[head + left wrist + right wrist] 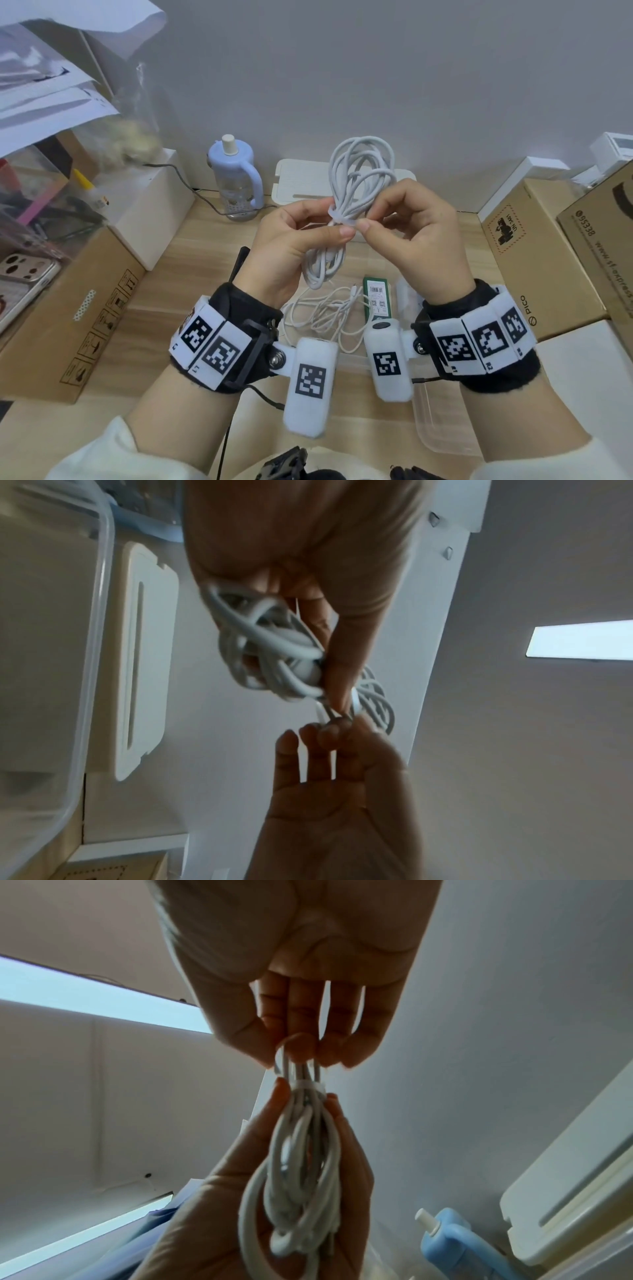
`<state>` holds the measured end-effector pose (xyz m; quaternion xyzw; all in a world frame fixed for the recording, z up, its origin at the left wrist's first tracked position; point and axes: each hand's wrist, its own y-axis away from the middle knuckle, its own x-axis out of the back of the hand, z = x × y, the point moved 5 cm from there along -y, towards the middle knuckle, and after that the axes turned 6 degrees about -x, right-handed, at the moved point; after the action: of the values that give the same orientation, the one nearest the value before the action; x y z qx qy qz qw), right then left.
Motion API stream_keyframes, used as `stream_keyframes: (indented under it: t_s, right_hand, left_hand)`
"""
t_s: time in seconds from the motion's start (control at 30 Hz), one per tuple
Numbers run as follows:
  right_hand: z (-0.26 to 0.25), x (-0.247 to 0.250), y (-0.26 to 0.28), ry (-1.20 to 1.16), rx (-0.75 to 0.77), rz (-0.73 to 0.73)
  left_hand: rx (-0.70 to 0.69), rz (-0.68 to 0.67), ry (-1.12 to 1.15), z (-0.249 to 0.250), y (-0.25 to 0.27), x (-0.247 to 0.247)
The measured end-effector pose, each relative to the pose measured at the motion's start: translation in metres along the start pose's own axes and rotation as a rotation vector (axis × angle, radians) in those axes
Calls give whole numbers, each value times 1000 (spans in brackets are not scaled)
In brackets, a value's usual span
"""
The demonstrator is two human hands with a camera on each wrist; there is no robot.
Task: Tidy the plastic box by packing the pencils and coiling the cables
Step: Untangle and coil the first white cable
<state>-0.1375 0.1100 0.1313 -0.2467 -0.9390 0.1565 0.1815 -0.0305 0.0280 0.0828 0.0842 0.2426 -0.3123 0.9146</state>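
Two hands up over the desk's middle: left hand [291,246] grips the coiled white cable [356,178] at its waist so loops stay bunched, right hand [411,233] pinches the white tie [337,216] there, likely cinching it. Below, a loose thin cable [322,315] awaits coiling. White lid [301,181] lies at the desk's far edge.

Plain grey-white wall [376,68] behind a light wooden desk [191,274]. Cardboard boxes [534,260] stacked at both sides. Overhead, a long bright ceiling light [582,642].
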Motion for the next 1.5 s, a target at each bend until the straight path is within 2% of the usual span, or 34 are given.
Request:
stream_keyframes:
  t_s: [0.27, 0.5, 0.67, 0.8, 0.93, 1.07, 1.13, 1.27, 1.5]
  right_hand:
    - [-3, 0, 4, 0, 52, 54]
    - [-1, 0, 6, 104, 22, 106]
    - [-3, 1, 4, 247, 35, 84]
    - [-2, 1, 3, 349, 35, 3]
    - [2, 2, 1, 377, 33, -85]
    - [11, 2, 1, 345, 51, -22]
    - [14, 4, 1, 324, 67, 56]
    - [12, 8, 1, 367, 105, 185]
    - [8, 2, 3, 385, 172, 140]
  left_hand:
    - [-76, 25, -145, 6, 1, 0]
    - [-237, 53, -344, 10, 2, 2]
    - [-368, 100, -490, 16, 6, -1]
    - [-397, 114, -556, 15, 7, 0]
    - [-371, 43, -620, 16, 5, -3]
    - [-300, -26, -599, 14, 3, -4]
    - [-239, -50, -535, 12, 2, -3]
    - [-74, -75, -233, 2, 1, -2]
    - [-22, -39, -101, 1, -2, -7]
